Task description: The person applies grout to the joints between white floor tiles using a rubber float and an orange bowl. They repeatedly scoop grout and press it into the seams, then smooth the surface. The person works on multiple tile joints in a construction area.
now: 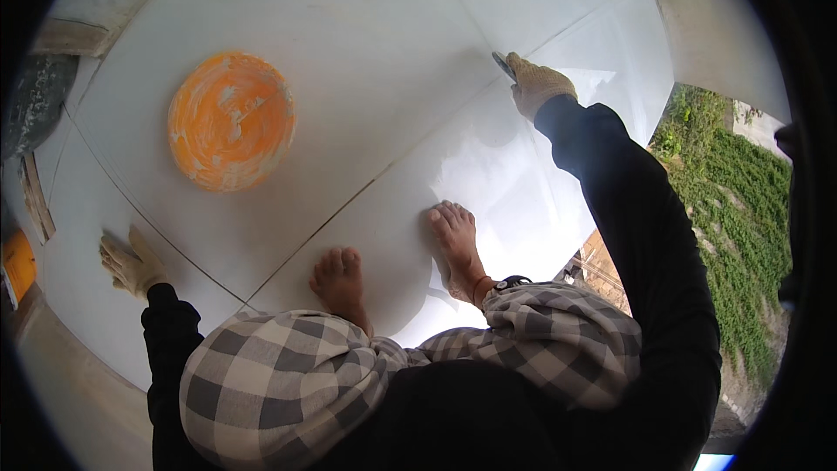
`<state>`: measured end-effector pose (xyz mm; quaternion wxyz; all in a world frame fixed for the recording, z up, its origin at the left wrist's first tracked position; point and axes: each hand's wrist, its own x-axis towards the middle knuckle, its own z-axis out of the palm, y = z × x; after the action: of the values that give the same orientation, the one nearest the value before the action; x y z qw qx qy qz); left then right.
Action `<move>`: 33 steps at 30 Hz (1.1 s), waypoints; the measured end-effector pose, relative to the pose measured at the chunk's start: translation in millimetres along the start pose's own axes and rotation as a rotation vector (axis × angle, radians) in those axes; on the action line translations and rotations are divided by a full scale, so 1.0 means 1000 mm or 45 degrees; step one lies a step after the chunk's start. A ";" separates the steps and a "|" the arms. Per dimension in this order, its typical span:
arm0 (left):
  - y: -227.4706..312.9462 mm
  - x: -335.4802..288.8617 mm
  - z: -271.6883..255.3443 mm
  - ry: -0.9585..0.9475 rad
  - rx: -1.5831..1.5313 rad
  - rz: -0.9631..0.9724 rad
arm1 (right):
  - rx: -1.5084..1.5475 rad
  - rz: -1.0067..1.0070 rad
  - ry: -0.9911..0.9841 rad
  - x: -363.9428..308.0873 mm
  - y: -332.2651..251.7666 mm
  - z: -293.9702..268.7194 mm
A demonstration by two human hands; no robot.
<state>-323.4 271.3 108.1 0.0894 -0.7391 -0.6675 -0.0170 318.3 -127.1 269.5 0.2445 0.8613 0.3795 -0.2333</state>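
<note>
My right hand (539,87), in a pale knit glove with a black sleeve, is closed around a small flat scraper (503,65). The scraper's edge meets the light tiled floor (366,61) right by a joint line where tiles come together. Most of its handle is hidden in my fingers. On the far left, my left hand (133,266), gloved as well, rests on a tile with its fingers spread and nothing in it. Between the two hands, farther off, is a round orange basin (231,122) smeared with whitish paste.
My bare feet (453,240) stand on the tiles near the middle. Along the left side are a dark round container (39,100), a wooden strip (37,199) and a yellow-orange object (17,263). To the right, the floor edge drops to green plants (732,218).
</note>
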 end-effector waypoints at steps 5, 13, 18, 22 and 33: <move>0.131 -0.073 -0.107 0.074 -0.096 0.560 | 0.270 -0.082 -0.096 -0.058 -0.127 0.030; 0.177 -0.325 -0.098 -0.549 -0.696 1.896 | 0.750 -0.188 0.051 -0.157 -0.194 -0.024; 0.181 -0.320 -0.033 -0.878 -0.571 1.949 | 1.852 0.951 1.435 -0.369 -0.182 0.066; 0.189 -0.325 -0.041 -0.725 -0.557 2.328 | 1.094 2.393 0.466 -0.553 -0.370 0.211; 0.205 -0.326 -0.074 -0.324 -0.712 3.114 | 1.588 3.331 -0.478 -0.573 -0.771 0.308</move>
<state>-149.0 -80.3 111.6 -0.1773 -0.8624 0.4741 0.0075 -685.6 -163.9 180.0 -0.0827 0.5057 -0.8551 -0.0790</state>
